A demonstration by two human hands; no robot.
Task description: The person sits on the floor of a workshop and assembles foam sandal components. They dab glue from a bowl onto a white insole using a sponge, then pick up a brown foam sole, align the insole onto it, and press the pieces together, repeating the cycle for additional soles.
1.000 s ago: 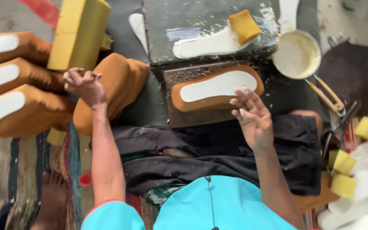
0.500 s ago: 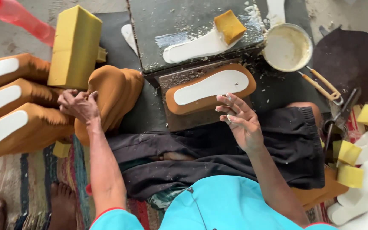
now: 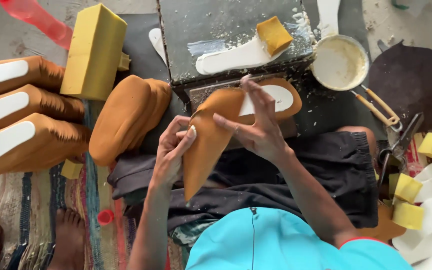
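I hold a tan sole-shaped cover piece [image 3: 207, 145] in front of me with both hands. My left hand [image 3: 172, 150] pinches its left edge. My right hand [image 3: 256, 125] presses on its upper right side with fingers spread. Just behind it a tan sole with a white insole [image 3: 276, 97] lies on a dark block. A stack of tan cover pieces [image 3: 126, 117] rests to the left. On the metal block [image 3: 211, 30] farther back lie a white insole [image 3: 236, 56] smeared with glue and a yellow sponge [image 3: 274, 34].
A bowl of white glue [image 3: 339, 62] sits at back right, with tongs [image 3: 378, 107] and scissors [image 3: 398, 147] beside it. Finished soles [image 3: 21, 120] are stacked at left, a large yellow foam block [image 3: 93, 50] behind them. Yellow foam cubes [image 3: 408, 200] and white insoles lie right. Another person's bare feet [image 3: 66, 240] are lower left.
My left hand took a tan cover piece from the stack and brought it to the centre. My right hand rose to meet it and now presses on it.
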